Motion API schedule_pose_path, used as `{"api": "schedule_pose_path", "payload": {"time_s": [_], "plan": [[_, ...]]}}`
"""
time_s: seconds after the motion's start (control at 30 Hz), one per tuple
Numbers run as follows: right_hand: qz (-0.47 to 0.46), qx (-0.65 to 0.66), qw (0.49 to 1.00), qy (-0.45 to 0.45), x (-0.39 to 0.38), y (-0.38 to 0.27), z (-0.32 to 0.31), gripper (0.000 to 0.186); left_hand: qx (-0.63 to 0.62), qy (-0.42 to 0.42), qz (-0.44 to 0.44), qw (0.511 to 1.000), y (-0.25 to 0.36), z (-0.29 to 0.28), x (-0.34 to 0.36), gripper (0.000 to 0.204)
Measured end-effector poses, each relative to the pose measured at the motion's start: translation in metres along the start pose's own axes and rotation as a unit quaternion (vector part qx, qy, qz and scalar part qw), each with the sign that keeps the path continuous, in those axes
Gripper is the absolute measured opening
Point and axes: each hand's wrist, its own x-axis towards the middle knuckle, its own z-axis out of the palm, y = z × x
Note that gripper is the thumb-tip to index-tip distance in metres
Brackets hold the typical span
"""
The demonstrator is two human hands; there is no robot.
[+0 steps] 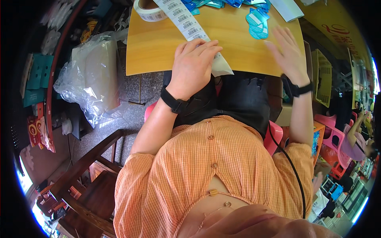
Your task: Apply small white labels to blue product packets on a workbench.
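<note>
A cluttered workshop surrounds a small wooden worktop [158, 47]. The left hand [194, 65] lies flat on the label strip [186, 23] trailing from its roll [149, 10], gripping nothing. The right hand [287, 53], fingers spread and holding nothing, hovers near the blue tags [257, 23]. Pressing the strip flat should ease peeling.

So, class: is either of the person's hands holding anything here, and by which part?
Nothing is gripped. The left hand lies flat, pressing the loose end of the label strip against the wooden table. The right hand is open and blurred, near the blue packets.
</note>
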Motion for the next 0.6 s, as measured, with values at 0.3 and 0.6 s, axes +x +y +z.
{"api": "schedule_pose_path", "payload": {"time_s": [0.3, 0.6], "plan": [[-0.099, 0.069, 0.988, -0.095, 0.049, -0.064, 0.017, 0.050, -0.064, 0.044, 0.006, 0.997, -0.006, -0.004, 0.005, 0.028], [-0.168, 0.255, 0.949, -0.070, 0.010, -0.094, -0.004, 0.020, -0.090, 0.043, 0.006, 0.995, -0.010, -0.005, 0.006, 0.020]]}}
